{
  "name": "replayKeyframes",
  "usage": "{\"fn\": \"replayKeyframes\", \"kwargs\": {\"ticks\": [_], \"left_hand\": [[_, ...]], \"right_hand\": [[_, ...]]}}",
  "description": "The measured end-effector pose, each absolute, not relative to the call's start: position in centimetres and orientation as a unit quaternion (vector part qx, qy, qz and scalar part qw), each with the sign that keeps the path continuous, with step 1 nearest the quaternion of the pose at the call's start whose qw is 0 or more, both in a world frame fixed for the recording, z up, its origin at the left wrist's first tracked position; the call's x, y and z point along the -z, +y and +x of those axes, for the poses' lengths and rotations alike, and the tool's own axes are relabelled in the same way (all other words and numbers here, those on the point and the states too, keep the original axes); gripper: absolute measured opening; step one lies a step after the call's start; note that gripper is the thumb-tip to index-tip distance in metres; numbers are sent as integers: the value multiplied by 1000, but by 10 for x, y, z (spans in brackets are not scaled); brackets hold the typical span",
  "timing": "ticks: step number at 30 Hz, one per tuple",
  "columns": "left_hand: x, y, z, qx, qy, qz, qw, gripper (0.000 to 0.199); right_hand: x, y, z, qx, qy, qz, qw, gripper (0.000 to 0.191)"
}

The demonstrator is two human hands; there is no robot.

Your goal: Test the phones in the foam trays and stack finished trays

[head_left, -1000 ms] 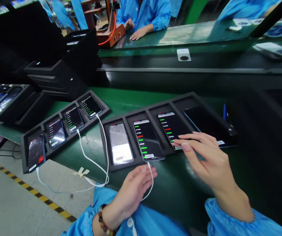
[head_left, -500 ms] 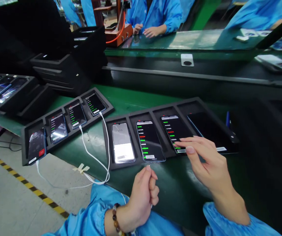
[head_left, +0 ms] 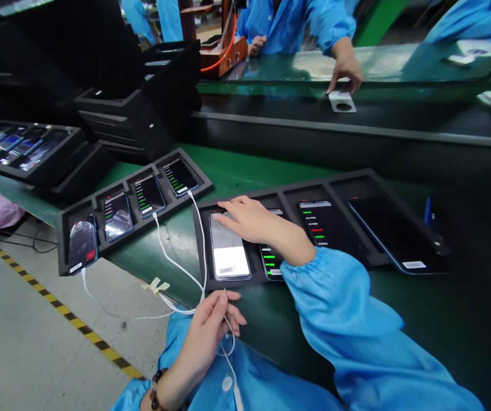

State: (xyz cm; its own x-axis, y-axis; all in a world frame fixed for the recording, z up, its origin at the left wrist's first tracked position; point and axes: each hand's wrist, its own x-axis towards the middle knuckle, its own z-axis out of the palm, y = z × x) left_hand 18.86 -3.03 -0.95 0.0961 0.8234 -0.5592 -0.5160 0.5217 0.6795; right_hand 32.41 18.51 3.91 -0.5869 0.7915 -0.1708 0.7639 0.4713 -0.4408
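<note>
While four smartphones [head_left: 150, 194] are seated in the left foam tray [head_left: 202, 174], three are connected to white charging cables [head_left: 172, 260]. By the left hand [head_left: 211, 325], a loose white cable [head_left: 233, 368] is pinched near its tip, just below the right foam tray [head_left: 335, 200]. In that tray's leftmost compartment a white-screened smartphone [head_left: 231, 262] is housed, its upper part overlapped by the right hand [head_left: 249, 220], unclenched, fingers extended; whether contact is made cannot be told. Two text-listing smartphones [head_left: 317, 222], a dark-screened smartphone [head_left: 394, 228] and a blue pen [head_left: 428, 211] are noted rightward.
</note>
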Motion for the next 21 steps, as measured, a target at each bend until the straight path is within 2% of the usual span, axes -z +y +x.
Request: {"fn": "replayKeyframes", "kwargs": {"ticks": [5,14,21], "left_hand": [[17,-29,191,-477,505,165,700,62],[16,-33,201,-524,545,145,638,60],[9,-27,202,-510,533,93,668,63]], "right_hand": [[-34,188,318,-210,-862,-458,57,59],[-36,186,322,-244,-855,-452,69,57],[-39,189,322,-250,-850,-458,69,54]]}}
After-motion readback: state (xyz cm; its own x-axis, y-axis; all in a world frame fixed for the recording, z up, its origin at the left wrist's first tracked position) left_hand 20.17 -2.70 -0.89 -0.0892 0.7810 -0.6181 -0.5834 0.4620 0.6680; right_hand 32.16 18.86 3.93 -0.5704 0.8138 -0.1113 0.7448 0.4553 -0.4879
